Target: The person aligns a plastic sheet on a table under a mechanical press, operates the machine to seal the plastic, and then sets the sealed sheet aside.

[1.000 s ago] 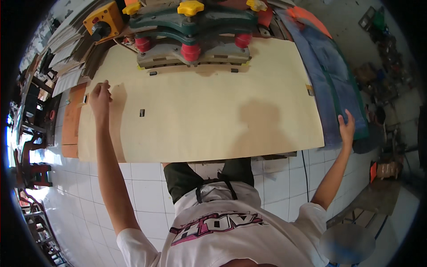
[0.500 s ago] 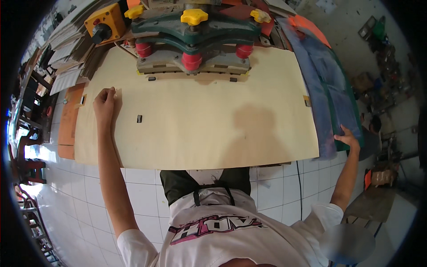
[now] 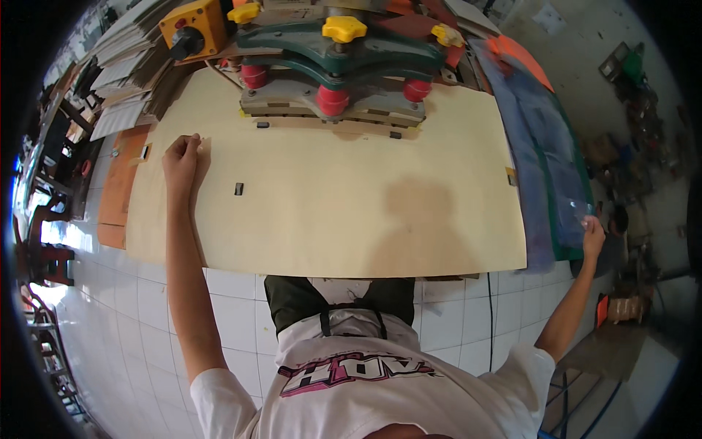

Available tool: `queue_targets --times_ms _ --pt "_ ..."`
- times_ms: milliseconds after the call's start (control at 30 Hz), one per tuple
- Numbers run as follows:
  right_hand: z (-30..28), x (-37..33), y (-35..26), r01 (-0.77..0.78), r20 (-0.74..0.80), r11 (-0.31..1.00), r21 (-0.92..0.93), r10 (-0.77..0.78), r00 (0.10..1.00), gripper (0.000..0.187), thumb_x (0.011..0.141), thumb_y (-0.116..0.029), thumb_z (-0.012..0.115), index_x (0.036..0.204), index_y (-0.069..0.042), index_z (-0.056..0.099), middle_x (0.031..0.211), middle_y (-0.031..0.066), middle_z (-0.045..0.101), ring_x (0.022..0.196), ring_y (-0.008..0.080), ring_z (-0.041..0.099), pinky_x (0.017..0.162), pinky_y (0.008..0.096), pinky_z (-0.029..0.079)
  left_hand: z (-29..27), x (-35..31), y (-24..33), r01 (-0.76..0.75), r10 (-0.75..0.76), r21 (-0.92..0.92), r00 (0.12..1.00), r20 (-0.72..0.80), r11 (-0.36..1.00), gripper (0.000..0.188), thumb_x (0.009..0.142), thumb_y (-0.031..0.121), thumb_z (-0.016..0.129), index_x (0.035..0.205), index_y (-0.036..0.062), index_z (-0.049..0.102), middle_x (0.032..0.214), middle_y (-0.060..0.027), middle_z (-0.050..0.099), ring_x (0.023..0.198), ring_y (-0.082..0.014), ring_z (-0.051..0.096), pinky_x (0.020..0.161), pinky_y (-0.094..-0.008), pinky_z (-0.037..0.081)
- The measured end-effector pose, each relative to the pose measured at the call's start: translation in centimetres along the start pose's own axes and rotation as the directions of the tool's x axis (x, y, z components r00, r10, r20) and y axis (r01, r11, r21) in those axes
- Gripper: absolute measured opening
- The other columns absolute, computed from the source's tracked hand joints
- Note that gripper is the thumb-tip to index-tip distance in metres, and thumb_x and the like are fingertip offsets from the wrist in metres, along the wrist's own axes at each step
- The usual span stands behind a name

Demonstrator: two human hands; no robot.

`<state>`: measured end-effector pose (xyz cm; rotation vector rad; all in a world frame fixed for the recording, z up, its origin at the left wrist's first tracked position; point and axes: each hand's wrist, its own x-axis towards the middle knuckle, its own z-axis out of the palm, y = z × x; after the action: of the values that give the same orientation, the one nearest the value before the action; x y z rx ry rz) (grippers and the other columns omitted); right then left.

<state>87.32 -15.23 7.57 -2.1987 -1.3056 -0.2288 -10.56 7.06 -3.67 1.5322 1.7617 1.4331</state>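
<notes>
My left hand [image 3: 183, 157] is closed, thumb against fingers, over the left part of a wide cream sheet [image 3: 322, 212]. Whatever its fingertips pinch, if anything, is too small to make out. At the far right my right hand [image 3: 594, 235] pinches the outer edge of a clear plastic sheet [image 3: 574, 205], which glints by the fingertips. That sheet belongs to a bluish stack of plastic [image 3: 512, 146] beside the cream sheet, with a green layer showing. Small dark blocks [image 3: 239, 189] sit on the cream surface, one right of my left hand.
A dark green press head [image 3: 292, 40] with yellow knobs [image 3: 344, 29] and red bushings overhangs the back of the cream sheet. An orange control box [image 3: 194, 31] stands at back left, near stacked boards [image 3: 128, 73]. A dark cable [image 3: 491, 314] runs along the tiled floor.
My right hand has gone from spread fingers on the stack to a pinch at its outer edge. My left hand stays closed over the cream sheet. The view has shifted slightly.
</notes>
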Motion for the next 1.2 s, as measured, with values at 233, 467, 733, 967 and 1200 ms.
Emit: queue_targets --times_ms 233,467,733,967,1200 --pt "3.0 -12.3 -17.2 0.341 -0.319 0.929 0.143 -0.283 0.904 0.023 0.103 -0.01 0.05 0.107 0.004 0.068 0.106 0.0127 0.073 0.096 0.0214 0.07 0.087 0.0335 0.054 -0.4 -0.4 0.8 0.032 -0.032 -0.038 0.999 -0.019 0.999 0.032 0.096 0.028 0.065 0.088 -0.0028 0.068 0.072 -0.0008 0.06 0.068 -0.0072 0.051 0.062 -0.0247 0.042" --pt "10.5 -27.9 -34.6 0.562 -0.14 0.797 0.222 -0.545 0.827 0.016 0.085 -0.004 0.065 0.099 -0.003 0.072 0.096 0.012 0.072 0.089 0.0319 0.069 0.082 0.0424 0.053 0.2 -1.1 1.5 -0.056 0.056 0.06 0.998 0.015 0.997 0.032 0.095 0.028 0.066 0.086 -0.0026 0.069 0.067 -0.0016 0.06 0.065 -0.0069 0.051 0.061 -0.0255 0.043" --pt "12.6 -34.8 -47.8 0.611 -0.004 0.579 0.539 -0.724 0.689 0.026 0.076 -0.009 0.074 0.102 -0.011 0.072 0.102 0.0021 0.068 0.097 0.0242 0.065 0.086 0.0403 0.05 -0.1 -0.8 1.1 -0.005 -0.003 0.125 0.998 0.061 0.992 0.032 0.096 0.03 0.067 0.092 -0.0021 0.07 0.074 -0.0007 0.062 0.071 -0.0082 0.054 0.066 -0.0246 0.045" --pt "13.4 -35.3 -51.8 0.568 0.041 0.424 0.706 -0.824 0.565 0.041 0.083 -0.027 0.075 0.119 -0.008 0.067 0.12 0.009 0.062 0.114 0.0276 0.059 0.1 0.0482 0.044 -0.1 -1.1 1.1 -0.037 0.037 0.028 0.999 0.022 0.999 0.03 0.094 0.026 0.067 0.088 -0.0032 0.069 0.068 -0.0029 0.061 0.064 -0.0075 0.051 0.061 -0.0261 0.044" --pt "12.8 -29.6 -43.2 0.507 0.153 0.761 0.405 -0.603 0.783 0.054 0.093 -0.034 0.066 0.14 -0.008 0.056 0.149 0.0224 0.044 0.139 0.0407 0.041 0.114 0.0608 0.026 0.0 -1.0 0.8 -0.04 0.037 0.064 0.999 0.037 0.997 0.031 0.094 0.027 0.067 0.088 -0.0029 0.07 0.066 -0.003 0.06 0.063 -0.0084 0.051 0.06 -0.0271 0.044"
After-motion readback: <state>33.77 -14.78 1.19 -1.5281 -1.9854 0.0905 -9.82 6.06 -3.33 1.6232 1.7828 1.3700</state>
